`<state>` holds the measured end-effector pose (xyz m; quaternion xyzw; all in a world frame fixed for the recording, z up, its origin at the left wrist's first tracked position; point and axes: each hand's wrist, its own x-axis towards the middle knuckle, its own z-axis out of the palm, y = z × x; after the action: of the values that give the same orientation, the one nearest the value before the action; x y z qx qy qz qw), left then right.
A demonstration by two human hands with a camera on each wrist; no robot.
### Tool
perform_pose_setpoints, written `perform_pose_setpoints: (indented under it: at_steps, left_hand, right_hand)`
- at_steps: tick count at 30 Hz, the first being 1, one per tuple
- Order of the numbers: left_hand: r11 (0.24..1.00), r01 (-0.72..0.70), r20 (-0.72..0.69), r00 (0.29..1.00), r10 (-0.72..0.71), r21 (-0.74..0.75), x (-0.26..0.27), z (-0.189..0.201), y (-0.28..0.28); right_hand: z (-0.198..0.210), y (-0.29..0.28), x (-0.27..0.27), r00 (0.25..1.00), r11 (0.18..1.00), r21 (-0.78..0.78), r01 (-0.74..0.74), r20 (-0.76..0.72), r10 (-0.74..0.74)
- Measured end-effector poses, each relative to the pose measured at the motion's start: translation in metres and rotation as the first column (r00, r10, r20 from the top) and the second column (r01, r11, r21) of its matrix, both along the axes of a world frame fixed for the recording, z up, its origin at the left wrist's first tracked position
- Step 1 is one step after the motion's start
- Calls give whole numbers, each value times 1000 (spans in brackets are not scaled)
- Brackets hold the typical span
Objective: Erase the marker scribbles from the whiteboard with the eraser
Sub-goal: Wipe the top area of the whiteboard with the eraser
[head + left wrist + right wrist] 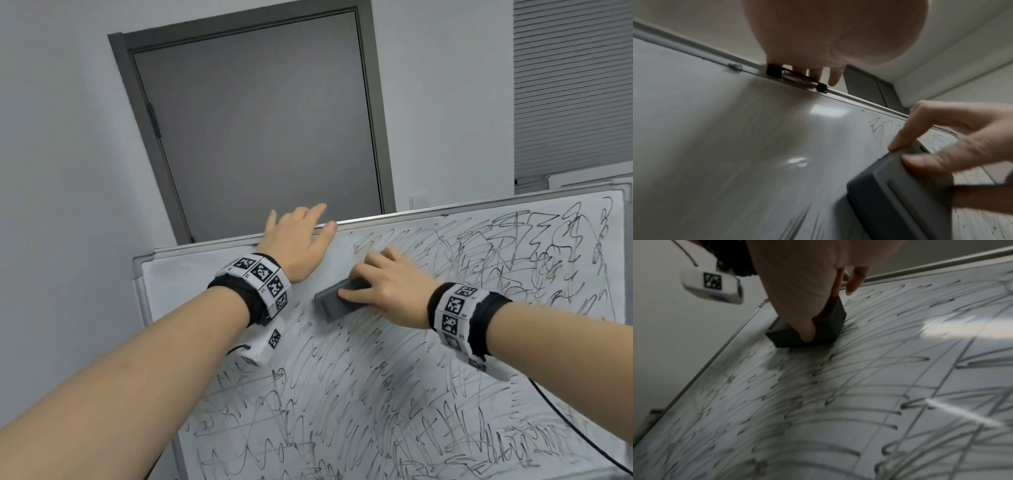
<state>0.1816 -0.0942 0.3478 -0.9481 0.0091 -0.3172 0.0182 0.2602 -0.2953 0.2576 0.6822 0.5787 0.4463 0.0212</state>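
Observation:
A whiteboard (394, 394) covered in black marker scribbles (513, 260) fills the lower right of the head view; its upper left patch (191, 284) is wiped clean. My right hand (380, 287) grips a dark grey eraser (334, 300) and presses it flat on the board near the top left. In the right wrist view the thumb (807, 331) pinches the eraser (830, 321) over the scribbles (859, 386). My left hand (298, 240) lies on the board's top edge with straight fingers reaching over the frame. The left wrist view shows the eraser (900, 194) and clean board (735, 138).
A grey door (253, 120) stands behind the board, with white wall on both sides and a slatted blind (575, 85) at the upper right. The board's metal frame (445, 210) runs along the top. A black cable (582, 428) hangs at the lower right.

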Motion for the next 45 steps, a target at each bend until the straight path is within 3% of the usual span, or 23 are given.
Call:
perform_pose_setpoints:
  at_steps: [4, 6, 11, 13, 16, 18, 21, 22, 25, 26, 31, 33, 35, 37, 40, 42, 45]
  left_hand:
    - [999, 1, -23, 1000, 0, 44, 12, -1, -14]
    - [998, -18, -22, 1000, 19, 68, 15, -4, -18]
    - [994, -69, 20, 998, 68, 86, 16, -7, -22]
    - [994, -62, 39, 997, 59, 93, 14, -6, -23]
    - [996, -27, 63, 998, 22, 82, 12, -6, -26]
    - [997, -25, 62, 998, 21, 72, 12, -5, -27]
    - [998, -33, 53, 998, 30, 52, 12, -4, -26]
    - [998, -34, 56, 998, 32, 51, 12, -3, -27]
    - [999, -34, 80, 996, 31, 40, 14, -4, -30]
    - [999, -35, 89, 996, 32, 38, 14, -4, -31]
    - [997, -70, 56, 996, 68, 31, 14, -4, -29]
    - [996, -87, 33, 996, 86, 24, 14, -5, -30]
    - [994, -103, 12, 995, 102, 24, 15, -7, -33]
    - [991, -120, 1, 993, 120, 64, 15, -11, -35]
    - [978, -167, -16, 985, 170, 128, 15, -13, -35]
    - [977, -179, -37, 982, 184, 114, 15, -12, -35]
    - [984, -160, -40, 986, 163, 80, 16, -10, -36]
  right_hand:
    - [30, -21, 12, 987, 947, 302, 109, -144, -67]
    - [27, -25, 12, 984, 930, 346, 122, -162, -69]
    - [-10, -23, 8, 998, 1000, -11, 15, -54, -16]
    - [5, -26, 14, 993, 987, 137, 82, -94, -70]
    - [26, -30, 16, 970, 890, 420, 176, -231, -83]
    - [20, -28, 14, 980, 924, 355, 139, -181, -78]
    - [10, -30, 10, 997, 996, 74, 55, -50, -51]
    - [16, -32, 12, 996, 994, 75, 78, -50, -74]
    - [39, -35, 16, 978, 923, 346, 165, -180, -108]
    - [40, -34, 15, 976, 912, 373, 171, -188, -106]
    - [7, -32, 12, 996, 997, 27, 78, -56, -76]
    - [12, -36, 13, 984, 984, 109, 142, -120, -128]
    - [22, -40, 12, 947, 917, 300, 261, -264, -183]
    - [24, -42, 11, 920, 860, 387, 332, -333, -205]
    - [3, -42, 8, 958, 942, 195, 272, -149, -246]
    - [-9, -46, 6, 962, 965, 54, 255, -110, -248]
    - [0, -48, 11, 932, 918, 194, 345, -192, -309]
